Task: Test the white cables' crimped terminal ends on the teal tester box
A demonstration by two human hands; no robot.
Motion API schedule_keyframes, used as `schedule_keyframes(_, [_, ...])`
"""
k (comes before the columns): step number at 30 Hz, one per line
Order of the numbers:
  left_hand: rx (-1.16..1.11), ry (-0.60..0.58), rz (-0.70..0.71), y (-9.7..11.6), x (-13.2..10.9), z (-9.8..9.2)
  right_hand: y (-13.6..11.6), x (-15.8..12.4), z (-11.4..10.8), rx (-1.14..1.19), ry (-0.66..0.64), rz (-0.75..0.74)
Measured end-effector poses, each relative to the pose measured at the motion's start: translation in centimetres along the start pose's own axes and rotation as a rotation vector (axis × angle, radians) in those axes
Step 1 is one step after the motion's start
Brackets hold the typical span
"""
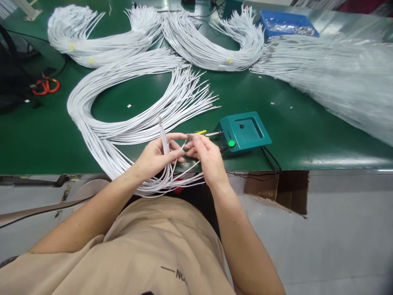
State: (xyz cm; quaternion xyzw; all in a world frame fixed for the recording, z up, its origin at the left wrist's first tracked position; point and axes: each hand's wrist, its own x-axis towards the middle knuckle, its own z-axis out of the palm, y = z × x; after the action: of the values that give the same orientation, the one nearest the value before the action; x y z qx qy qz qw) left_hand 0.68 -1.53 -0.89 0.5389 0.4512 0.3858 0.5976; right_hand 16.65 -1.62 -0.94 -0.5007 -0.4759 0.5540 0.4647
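Note:
My left hand (155, 157) is closed around a few white wires (163, 137), whose ends stick up above the index finger. Between its thumb and fingers, one single wire (183, 146) slants toward my right hand (209, 157). The right fingers are pinched together at that wire's tip; whatever is between them is too small to make out. Just beyond the right fingertips, a metal shaft (213, 134) and a yellow piece (201, 132) extend from the left side of a green box-shaped device (245, 131). It has a lit green button (231, 144). More loose wires hang below my hands at the table edge.
A large looped bundle of white wires (82, 96) spreads left of the hands. Further bundles (215, 53) lie behind, with a plastic-covered pile (331, 78) at right. A blue tray (288, 20) holds small parts. Red-handled scissors (46, 85) lie left; a cardboard box (288, 190) stands below the table.

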Motion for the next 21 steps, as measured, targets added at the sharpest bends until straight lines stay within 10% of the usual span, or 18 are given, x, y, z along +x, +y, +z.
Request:
schedule_keyframes(9, [0.031, -0.070, -0.017, 0.0, 0.4, 0.0, -0.1, 0.5, -0.5, -0.162, -0.094, -0.049])
schedule_keyframes(21, [-0.367, 0.019, -0.193, -0.8, 2.5, 0.9, -1.5, 2.2, -3.2, -1.296, 0.026, -0.654])
